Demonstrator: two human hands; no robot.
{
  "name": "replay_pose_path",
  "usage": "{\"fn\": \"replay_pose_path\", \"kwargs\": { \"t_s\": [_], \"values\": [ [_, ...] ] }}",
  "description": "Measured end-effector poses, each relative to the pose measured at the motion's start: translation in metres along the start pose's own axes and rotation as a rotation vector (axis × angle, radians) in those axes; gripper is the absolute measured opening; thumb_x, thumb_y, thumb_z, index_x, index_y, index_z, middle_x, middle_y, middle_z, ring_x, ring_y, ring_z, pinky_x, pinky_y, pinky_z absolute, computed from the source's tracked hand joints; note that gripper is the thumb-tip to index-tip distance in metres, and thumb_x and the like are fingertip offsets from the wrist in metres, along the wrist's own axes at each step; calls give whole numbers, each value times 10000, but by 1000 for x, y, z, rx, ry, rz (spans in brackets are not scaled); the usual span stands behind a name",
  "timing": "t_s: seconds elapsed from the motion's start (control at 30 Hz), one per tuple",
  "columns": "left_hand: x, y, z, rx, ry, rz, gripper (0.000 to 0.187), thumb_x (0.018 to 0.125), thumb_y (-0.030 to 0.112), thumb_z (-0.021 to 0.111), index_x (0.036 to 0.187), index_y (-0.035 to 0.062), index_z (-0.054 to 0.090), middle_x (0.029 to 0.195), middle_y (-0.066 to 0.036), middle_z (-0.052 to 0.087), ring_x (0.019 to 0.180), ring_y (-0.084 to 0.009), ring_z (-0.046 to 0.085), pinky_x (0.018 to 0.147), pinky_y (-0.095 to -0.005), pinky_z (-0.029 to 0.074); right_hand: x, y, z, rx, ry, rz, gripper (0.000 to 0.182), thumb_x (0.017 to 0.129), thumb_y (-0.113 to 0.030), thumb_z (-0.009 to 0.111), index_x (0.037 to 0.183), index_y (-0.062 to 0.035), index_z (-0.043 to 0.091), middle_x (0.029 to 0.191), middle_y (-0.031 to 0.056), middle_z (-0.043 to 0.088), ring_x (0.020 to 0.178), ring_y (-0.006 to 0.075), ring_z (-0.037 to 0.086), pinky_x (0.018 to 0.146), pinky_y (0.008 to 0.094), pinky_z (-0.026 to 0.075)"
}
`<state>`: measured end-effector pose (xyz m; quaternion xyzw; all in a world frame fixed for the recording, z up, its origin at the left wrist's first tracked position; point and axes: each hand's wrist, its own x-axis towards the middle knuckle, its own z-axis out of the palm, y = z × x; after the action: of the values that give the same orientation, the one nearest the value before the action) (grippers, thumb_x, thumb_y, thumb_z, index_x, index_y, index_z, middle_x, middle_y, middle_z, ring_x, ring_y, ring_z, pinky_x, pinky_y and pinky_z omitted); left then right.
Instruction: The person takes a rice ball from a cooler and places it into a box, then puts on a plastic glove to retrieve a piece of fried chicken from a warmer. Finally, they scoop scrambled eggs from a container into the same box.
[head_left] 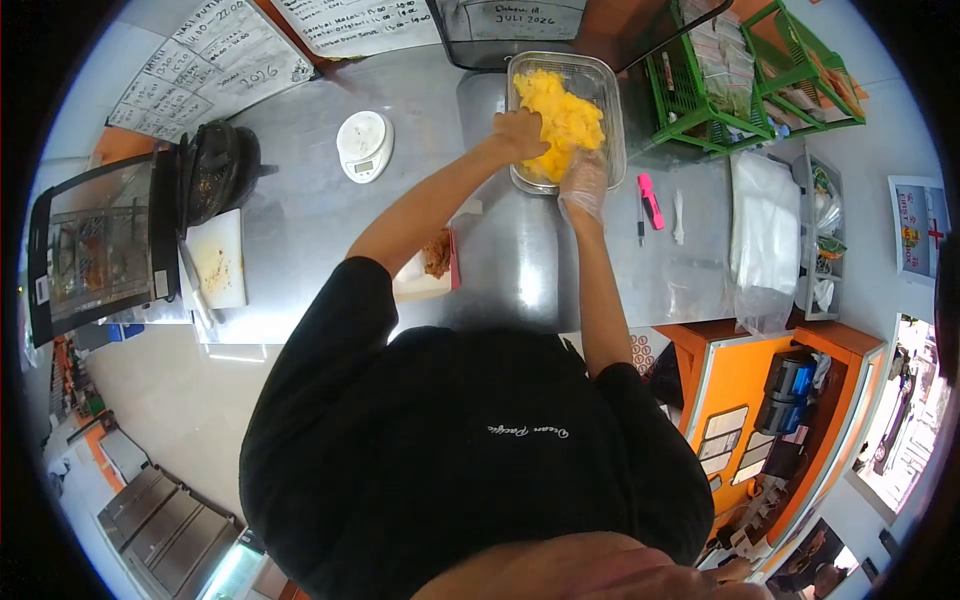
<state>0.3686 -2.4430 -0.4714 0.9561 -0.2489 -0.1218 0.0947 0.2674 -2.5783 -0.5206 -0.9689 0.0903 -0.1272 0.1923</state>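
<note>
A clear rectangular container stands at the back of the steel table, holding soft yellow lumps that look like scrambled egg. My left hand is bare and reaches over the container's left wall, its fingers apart at the edge of the egg. A thin transparent plastic glove covers my right hand, which comes over the near right rim. Its fingers are bent into the near side of the egg, and their tips are partly hidden.
A white kitchen scale sits left on the steel table. Near the front edge is an open box with fried chicken. A knife lies by a cutting board. Rightward are a pink marker, plastic bags and green baskets.
</note>
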Motion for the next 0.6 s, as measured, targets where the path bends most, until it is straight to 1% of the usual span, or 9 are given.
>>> {"fn": "replay_pose_path", "kwargs": {
  "t_s": [0.1, 0.17, 0.2, 0.3, 0.37, 0.4, 0.5, 0.6],
  "values": [
    [4, -4, 4, 97, -58, 70, 374, 865, 394, 554, 1039, 81, 663, 1019, -177, 684, 946, -353, 675, 793, -484, 535, -4, -20, -21, 425, 29, 192, 278, 918, -136, 486, 1079, 21, 649, 1026, 248, 653, 985, 390, 626, 885, 430, 500],
    [3, -2, 1, 124, -64, 130, 336, 880, 353, 525, 1002, 78, 674, 935, -163, 702, 873, -351, 692, 748, -486, 546, -5, -13, -1, 175, 85, -40, 377, 908, -184, 500, 1210, 24, 589, 1242, 270, 558, 1157, 409, 537, 1011, 449, 411],
    [3, -1, 0, 115, -34, 134, 329, 884, 345, 515, 986, 78, 677, 918, -161, 703, 858, -350, 694, 732, -484, 548, -4, -8, 9, 48, 115, -155, 443, 903, -208, 506, 1276, 25, 558, 1350, 281, 511, 1243, 419, 493, 1074, 458, 367],
    [-3, -3, 8, 70, 41, 146, 319, 896, 331, 492, 954, 82, 683, 881, -156, 705, 823, -346, 696, 695, -482, 554, 0, -21, -4, -139, 88, -212, 588, 897, -332, 521, 1384, -8, 462, 1465, 290, 376, 1351, 441, 364, 1140, 525, 241],
    [-4, -7, 8, 31, 85, 167, 321, 901, 334, 485, 956, 87, 682, 874, -155, 703, 813, -344, 696, 687, -482, 556, 23, -12, 25, -92, 181, -180, 664, 881, -395, 529, 1412, -15, 412, 1479, 291, 346, 1375, 442, 321, 1138, 549, 212],
    [-4, -8, 9, 35, 75, 169, 318, 903, 335, 487, 951, 88, 681, 872, -155, 702, 809, -343, 695, 687, -481, 557, 36, -7, 38, -68, 228, -164, 703, 873, -427, 533, 1427, -19, 386, 1486, 292, 331, 1387, 442, 299, 1138, 561, 198],
    [-3, -8, 12, 38, 87, 179, 305, 907, 330, 493, 940, 87, 674, 869, -155, 696, 798, -340, 694, 688, -479, 559, 71, -3, 45, -66, 270, -146, 725, 868, -452, 553, 1421, -19, 378, 1449, 292, 378, 1366, 445, 331, 1119, 561, 234],
    [-5, -8, 9, 18, 127, 188, 286, 911, 317, 498, 944, 82, 658, 877, -150, 689, 790, -333, 693, 684, -476, 559, 98, -11, 35, -62, 167, 63, 772, 846, -484, 591, 1418, -15, 366, 1411, 291, 419, 1334, 438, 383, 1091, 549, 286]
  ]
}}
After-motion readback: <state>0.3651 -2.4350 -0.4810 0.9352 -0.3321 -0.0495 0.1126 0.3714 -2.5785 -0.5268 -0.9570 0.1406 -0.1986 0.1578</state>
